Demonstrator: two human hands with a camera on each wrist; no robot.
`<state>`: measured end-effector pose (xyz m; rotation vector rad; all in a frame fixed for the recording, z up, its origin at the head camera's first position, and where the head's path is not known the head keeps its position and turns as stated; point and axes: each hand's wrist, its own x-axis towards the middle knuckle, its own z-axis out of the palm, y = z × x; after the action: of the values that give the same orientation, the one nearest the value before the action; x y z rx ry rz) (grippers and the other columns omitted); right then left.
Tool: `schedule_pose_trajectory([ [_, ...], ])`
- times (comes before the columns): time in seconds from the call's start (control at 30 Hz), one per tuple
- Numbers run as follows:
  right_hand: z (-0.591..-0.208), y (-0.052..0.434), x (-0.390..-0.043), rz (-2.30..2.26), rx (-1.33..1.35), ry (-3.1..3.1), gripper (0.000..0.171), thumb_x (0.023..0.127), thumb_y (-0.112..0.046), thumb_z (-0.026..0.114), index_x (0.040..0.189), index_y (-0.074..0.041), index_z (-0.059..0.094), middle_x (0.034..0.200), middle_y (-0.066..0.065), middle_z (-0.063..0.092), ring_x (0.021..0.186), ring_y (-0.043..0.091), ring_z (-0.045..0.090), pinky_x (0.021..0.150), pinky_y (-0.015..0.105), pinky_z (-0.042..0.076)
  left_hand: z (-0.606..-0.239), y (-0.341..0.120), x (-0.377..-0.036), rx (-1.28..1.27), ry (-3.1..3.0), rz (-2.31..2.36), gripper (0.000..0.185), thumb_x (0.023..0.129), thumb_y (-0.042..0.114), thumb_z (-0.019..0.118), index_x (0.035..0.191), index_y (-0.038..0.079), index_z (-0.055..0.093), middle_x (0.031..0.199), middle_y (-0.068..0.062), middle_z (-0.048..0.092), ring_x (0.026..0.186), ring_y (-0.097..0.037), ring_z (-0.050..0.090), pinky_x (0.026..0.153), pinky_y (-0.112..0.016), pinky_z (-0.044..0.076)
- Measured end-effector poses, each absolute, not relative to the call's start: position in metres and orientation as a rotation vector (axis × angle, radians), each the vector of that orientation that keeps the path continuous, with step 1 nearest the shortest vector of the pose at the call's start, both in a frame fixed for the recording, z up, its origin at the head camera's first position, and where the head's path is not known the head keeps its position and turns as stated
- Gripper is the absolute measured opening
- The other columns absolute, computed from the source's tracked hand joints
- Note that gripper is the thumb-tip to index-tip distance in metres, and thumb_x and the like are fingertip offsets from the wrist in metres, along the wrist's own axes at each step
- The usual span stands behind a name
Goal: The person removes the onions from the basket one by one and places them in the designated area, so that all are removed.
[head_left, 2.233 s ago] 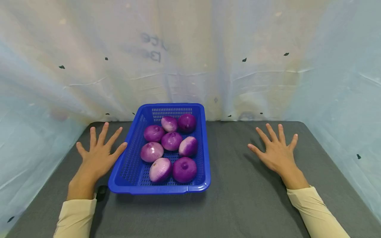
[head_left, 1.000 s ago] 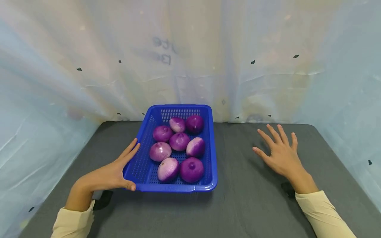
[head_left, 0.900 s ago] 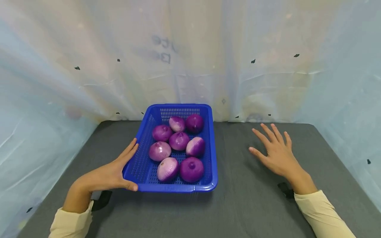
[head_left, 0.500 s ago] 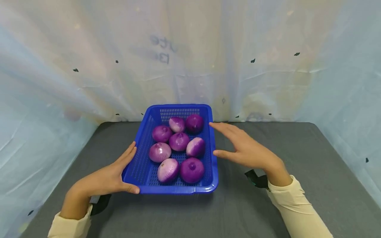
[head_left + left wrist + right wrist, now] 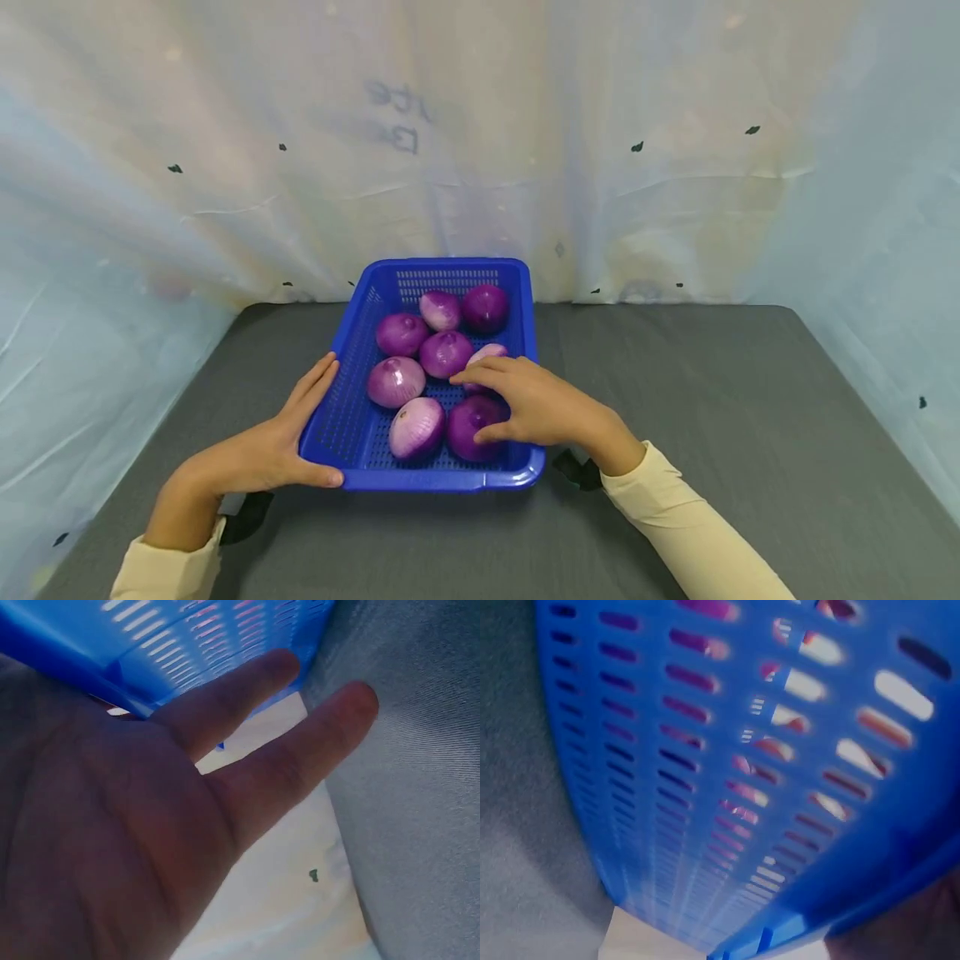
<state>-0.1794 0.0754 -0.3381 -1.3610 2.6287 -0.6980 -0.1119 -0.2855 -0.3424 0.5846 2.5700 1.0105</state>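
My left hand (image 5: 266, 442) rests at the near left corner of a blue plastic basket (image 5: 420, 479). Its thumb lies on the front rim, and the straight fingers lie along the left side. The left wrist view shows two outstretched fingers (image 5: 292, 761) beside the slotted wall. My right hand (image 5: 543, 404) reaches over the right rim, thumb and fingers spread above a dark purple onion (image 5: 467, 425) at the near right. Its fingers partly hide a paler onion (image 5: 487, 352) behind. In the right wrist view the basket's outer wall (image 5: 641, 780) blocks the hand's fingers.
Several other purple onions lie in the basket, including a pale one (image 5: 417, 429) in front and a dark one (image 5: 485, 308) at the back. The basket stands on a grey table (image 5: 720, 417). Pale plastic sheeting (image 5: 480, 208) encloses the back and sides.
My right hand has come left from the table's right side, across the rim and over the onions. My left hand turned to the basket's corner earlier and stays there.
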Motion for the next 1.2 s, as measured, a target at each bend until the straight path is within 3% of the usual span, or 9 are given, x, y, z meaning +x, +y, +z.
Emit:
schedule_pose_trajectory([
  [0.1,-0.336,0.072,-0.175,-0.567,-1.305,2.665,0.067,0.078,-0.044,0.083,0.137,-0.022,0.060,0.133,-0.008,0.065,0.125,0.013,0.058,0.108,0.042,0.040,-0.342,-0.284,-0.112,0.583,2.553,1.027,0.131,0.078,0.027,0.083,0.157,0.029,-0.020,0.165,0.000,-0.023,0.147,-0.048,0.001,0.103,-0.069,0.033],
  [0.2,-0.336,0.069,-0.172,-0.454,-1.260,2.685,0.068,0.074,-0.044,0.085,0.135,-0.025,0.062,0.132,-0.011,0.065,0.123,0.010,0.060,0.104,0.039,0.039,-0.342,-0.284,-0.112,0.569,2.550,1.033,0.131,0.078,0.028,0.084,0.157,0.029,-0.020,0.165,-0.001,-0.024,0.147,-0.049,0.001,0.103,-0.074,0.029],
  [0.57,-0.336,0.060,-0.168,-0.123,-1.191,2.692,0.077,0.065,-0.039,0.091,0.136,-0.029,0.062,0.130,-0.008,0.067,0.116,0.017,0.060,0.088,0.036,0.033,-0.328,-0.284,-0.102,0.511,2.641,0.810,0.126,0.077,0.051,0.081,0.160,0.022,-0.009,0.168,-0.002,-0.014,0.151,-0.047,0.014,0.107,-0.066,0.031],
  [0.73,-0.335,0.059,-0.169,-0.028,-1.250,2.703,0.073,0.065,-0.047,0.089,0.132,-0.032,0.063,0.127,-0.007,0.066,0.118,0.014,0.057,0.089,0.037,0.033,-0.332,-0.286,-0.105,0.524,2.628,0.891,0.128,0.078,0.042,0.082,0.159,0.024,-0.016,0.167,-0.004,-0.017,0.149,-0.046,0.012,0.106,-0.064,0.036],
  [0.8,-0.334,0.060,-0.170,-0.040,-1.264,2.700,0.072,0.065,-0.045,0.089,0.131,-0.032,0.063,0.124,-0.009,0.067,0.115,0.011,0.059,0.092,0.038,0.033,-0.335,-0.287,-0.108,0.552,2.611,0.937,0.129,0.079,0.035,0.083,0.158,0.024,-0.017,0.167,-0.004,-0.020,0.148,-0.047,0.009,0.109,-0.054,0.038],
  [0.87,-0.335,0.060,-0.171,-0.059,-1.275,2.690,0.072,0.065,-0.043,0.089,0.131,-0.033,0.063,0.121,-0.012,0.069,0.111,0.009,0.061,0.094,0.040,0.033,-0.338,-0.288,-0.110,0.572,2.586,0.992,0.129,0.079,0.029,0.084,0.158,0.025,-0.017,0.166,-0.002,-0.022,0.149,-0.047,0.004,0.112,-0.034,0.036],
  [1.0,-0.335,0.060,-0.172,-0.042,-1.290,2.663,0.077,0.066,-0.044,0.089,0.136,-0.038,0.058,0.121,-0.013,0.071,0.110,0.011,0.063,0.098,0.044,0.032,-0.344,-0.291,-0.111,0.579,2.545,1.093,0.127,0.078,0.025,0.084,0.159,0.028,-0.015,0.165,0.002,-0.025,0.149,-0.047,-0.003,0.101,-0.004,0.023],
  [1.07,-0.335,0.059,-0.172,-0.021,-1.305,2.654,0.079,0.067,-0.046,0.088,0.139,-0.040,0.056,0.124,-0.012,0.070,0.113,0.014,0.063,0.098,0.045,0.032,-0.348,-0.290,-0.110,0.545,2.526,1.153,0.124,0.081,0.022,0.082,0.159,0.031,-0.014,0.166,-0.002,-0.022,0.149,-0.049,0.002,0.107,-0.013,0.029],
  [1.2,-0.334,0.058,-0.171,0.002,-1.331,2.639,0.078,0.069,-0.046,0.087,0.140,-0.042,0.055,0.124,-0.010,0.070,0.113,0.015,0.063,0.098,0.045,0.033,-0.361,-0.283,-0.100,0.373,2.444,1.390,0.113,0.086,0.016,0.075,0.158,0.040,-0.009,0.167,-0.017,-0.005,0.142,-0.051,0.029,0.099,-0.031,0.046],
])
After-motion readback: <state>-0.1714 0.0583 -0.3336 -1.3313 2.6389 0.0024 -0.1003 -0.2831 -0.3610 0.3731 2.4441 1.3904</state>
